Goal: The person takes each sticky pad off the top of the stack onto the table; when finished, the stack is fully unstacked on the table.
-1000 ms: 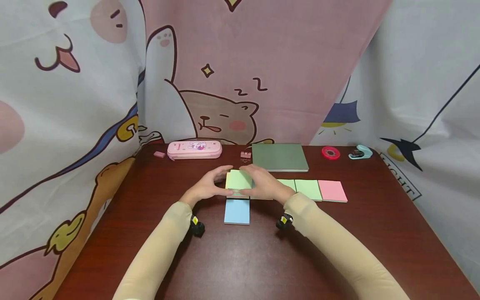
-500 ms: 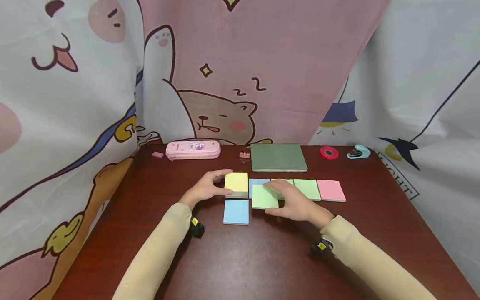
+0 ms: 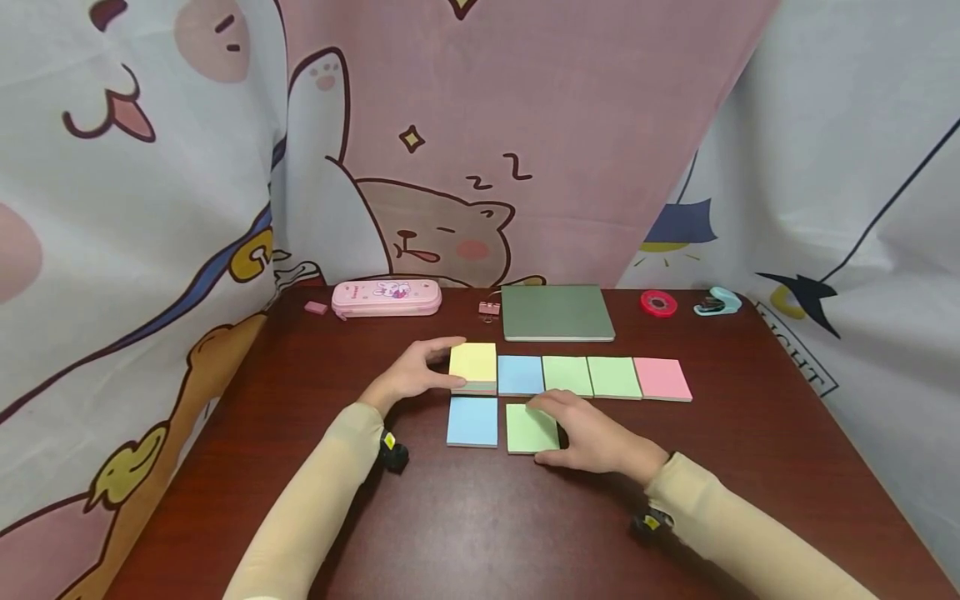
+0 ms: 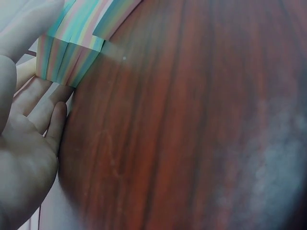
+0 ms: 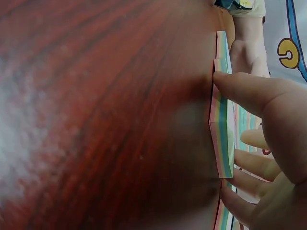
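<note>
My left hand point(image 3: 448, 365) grips a stack of sticky-note pads with a yellow top point(image 3: 473, 362) by its left side, thumb in front and fingers behind. The left wrist view shows the stack's striped edges point(image 4: 72, 55) beside my palm point(image 4: 29, 143). My right hand point(image 3: 558, 431) pinches a green pad point(image 3: 528, 428) that lies flat on the table, just right of a blue pad point(image 3: 472, 421). In the right wrist view my thumb point(image 5: 247, 91) presses on that pad's edge point(image 5: 221, 129). Blue point(image 3: 520, 375), green point(image 3: 567, 375), green point(image 3: 613, 377) and pink point(image 3: 662, 379) pads form a row right of the stack.
Along the back of the brown table point(image 3: 465, 533) lie a pink eraser point(image 3: 317, 308), a pink pencil case point(image 3: 386, 298), a binder clip point(image 3: 489, 309), a green notebook point(image 3: 557, 313), a red tape roll point(image 3: 658, 304) and a teal stapler point(image 3: 718, 303). Cartoon curtains point(image 3: 487, 125) close in the back and sides.
My right hand took a green pad off the top of the stack and carried it right and toward me, down beside the lower blue pad. The stack's top now shows yellow. The left hand stayed.
</note>
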`<action>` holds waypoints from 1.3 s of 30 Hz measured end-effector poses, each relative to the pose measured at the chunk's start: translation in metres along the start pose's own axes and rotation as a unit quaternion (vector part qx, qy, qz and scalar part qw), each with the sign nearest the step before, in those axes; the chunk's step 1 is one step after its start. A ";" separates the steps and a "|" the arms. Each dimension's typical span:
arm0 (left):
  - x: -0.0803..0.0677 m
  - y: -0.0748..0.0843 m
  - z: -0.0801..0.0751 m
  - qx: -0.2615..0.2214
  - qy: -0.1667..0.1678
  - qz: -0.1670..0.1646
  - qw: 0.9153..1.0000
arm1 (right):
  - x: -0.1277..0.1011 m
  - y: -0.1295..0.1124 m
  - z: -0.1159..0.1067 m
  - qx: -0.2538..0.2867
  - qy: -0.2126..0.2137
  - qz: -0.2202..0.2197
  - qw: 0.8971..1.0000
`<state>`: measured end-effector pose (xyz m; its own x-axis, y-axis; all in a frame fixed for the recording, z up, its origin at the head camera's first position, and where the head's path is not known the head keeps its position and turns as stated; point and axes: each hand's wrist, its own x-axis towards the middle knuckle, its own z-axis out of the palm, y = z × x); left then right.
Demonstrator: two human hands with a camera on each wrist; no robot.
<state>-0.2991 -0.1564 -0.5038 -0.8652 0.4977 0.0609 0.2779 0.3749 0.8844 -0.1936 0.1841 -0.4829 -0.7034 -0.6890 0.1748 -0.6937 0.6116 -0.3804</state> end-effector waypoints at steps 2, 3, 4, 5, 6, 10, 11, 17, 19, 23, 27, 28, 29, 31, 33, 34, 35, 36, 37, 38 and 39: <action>0.001 0.000 -0.001 -0.001 0.000 0.001 1.000 | 0.000 -0.001 0.000 -0.003 0.006 0.001 1.000; 0.001 0.000 -0.001 -0.001 0.000 0.002 1.000 | 0.000 -0.001 0.000 -0.003 0.007 0.002 1.000; 0.001 0.000 -0.001 0.000 0.001 0.002 1.000 | 0.001 -0.001 0.000 -0.004 0.009 0.003 1.000; 0.002 0.000 -0.001 0.000 0.001 0.002 1.000 | 0.002 -0.002 0.001 -0.006 0.011 0.006 1.000; 0.002 0.000 -0.001 -0.001 0.002 0.003 1.000 | 0.002 -0.002 0.001 -0.007 0.012 0.009 1.000; 0.003 0.000 -0.001 0.001 0.001 0.002 1.000 | 0.005 -0.003 0.001 -0.010 0.016 0.019 1.000; 0.003 0.000 -0.001 0.001 0.000 0.003 1.000 | 0.006 -0.003 0.001 -0.010 0.016 0.021 1.000; 0.003 0.001 -0.001 -0.004 0.000 0.000 1.000 | 0.008 -0.004 0.002 -0.009 0.015 0.019 1.000; 0.003 0.001 -0.001 -0.006 0.001 0.000 1.000 | 0.009 -0.005 0.002 -0.007 0.016 0.018 1.000; 0.003 0.001 -0.001 -0.004 0.001 0.000 1.000 | 0.009 -0.005 0.002 -0.006 0.014 0.019 1.000; 0.003 0.000 0.000 0.000 0.000 -0.001 1.000 | 0.009 -0.005 0.004 -0.006 0.009 0.026 1.000; 0.002 0.000 0.000 -0.001 0.000 0.000 1.000 | 0.009 -0.005 0.004 -0.005 0.009 0.027 1.000; 0.003 0.000 0.000 -0.003 0.000 0.000 1.000 | 0.009 -0.005 0.005 -0.005 0.008 0.028 1.000; 0.002 0.000 0.000 -0.003 0.001 0.000 1.000 | 0.009 -0.005 0.005 -0.007 0.009 0.028 1.000; 0.000 0.004 0.000 -0.004 0.002 -0.002 1.000 | 0.009 -0.005 0.004 -0.006 0.011 0.026 1.000; 0.000 0.004 0.000 -0.005 0.002 -0.004 1.000 | 0.009 -0.005 0.004 -0.007 0.012 0.025 1.000; 0.000 0.004 0.000 -0.003 0.002 -0.006 1.000 | 0.009 -0.006 0.003 -0.009 0.016 0.024 1.000; -0.001 0.005 0.001 -0.003 0.002 -0.007 1.000 | 0.009 -0.007 0.002 -0.010 0.019 0.022 1.000; -0.001 0.005 0.001 -0.003 0.002 -0.008 1.000 | 0.010 -0.009 0.000 -0.011 0.023 0.021 0.999; -0.002 0.005 0.001 -0.004 0.001 -0.009 1.000 | 0.011 -0.010 -0.002 -0.011 0.028 0.020 0.999; -0.001 0.005 0.001 -0.007 0.001 -0.010 1.000 | 0.013 -0.011 -0.004 -0.011 0.034 0.020 0.999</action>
<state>-0.2961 -0.1545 -0.5004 -0.8718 0.4878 0.0444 0.2542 0.3731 0.8923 -0.1959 0.1702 -0.4727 -0.7391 -0.6365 0.2207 -0.6673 0.6470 -0.3688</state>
